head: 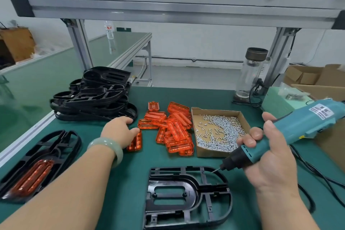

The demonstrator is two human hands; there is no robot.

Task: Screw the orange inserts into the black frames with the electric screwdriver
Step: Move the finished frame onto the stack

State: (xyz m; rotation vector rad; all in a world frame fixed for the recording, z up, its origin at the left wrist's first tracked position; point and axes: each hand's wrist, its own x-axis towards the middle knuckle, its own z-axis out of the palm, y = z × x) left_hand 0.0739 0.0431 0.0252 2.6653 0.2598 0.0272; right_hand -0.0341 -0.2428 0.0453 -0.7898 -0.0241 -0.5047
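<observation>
A black frame (186, 194) lies flat on the green mat at the front centre, with no insert in it. My right hand (265, 158) grips the teal electric screwdriver (291, 129), its bit pointing down-left just above the frame's upper right rim. My left hand (119, 130) reaches over a lone orange insert (134, 142) lying apart from the pile of orange inserts (173, 129), thumb touching it, fingers curled over it. At the front left lies a black frame with an orange insert fitted (35, 166).
A cardboard tray of silver screws (218, 132) sits right of the orange pile. A stack of black frames (95, 95) stands at the back left. A glass bottle (250, 73) and the screwdriver's black cable (317, 172) are at the right, cardboard boxes (313, 78) beyond.
</observation>
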